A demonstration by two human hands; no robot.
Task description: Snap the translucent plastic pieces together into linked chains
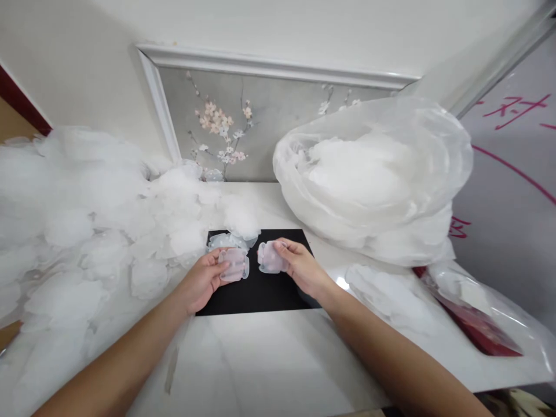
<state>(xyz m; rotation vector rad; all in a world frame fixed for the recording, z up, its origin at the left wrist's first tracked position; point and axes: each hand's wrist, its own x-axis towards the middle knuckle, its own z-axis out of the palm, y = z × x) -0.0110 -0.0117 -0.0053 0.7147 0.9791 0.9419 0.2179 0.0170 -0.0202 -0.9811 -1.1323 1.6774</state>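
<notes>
Over a black mat [269, 295] my left hand [206, 278] pinches a small translucent plastic piece [234, 264] with notched, rounded corners. A similar translucent piece [271, 258] is gripped between the thumb and fingers of my right hand [303, 265]. The two pieces are held up side by side with a narrow gap between them. Just behind my left hand, more clear pieces [228, 240] lie on the mat's far left corner. Whether either hand holds one layer or several stacked together, I cannot tell.
Heaped translucent pieces [104, 214] cover the left of the white table [260, 359]. A large clear plastic bag [373, 185] full of them stands at the back right. Flat pieces [386, 295] and a red item under clear plastic [482, 324] lie right. A framed flower picture [269, 116] is behind.
</notes>
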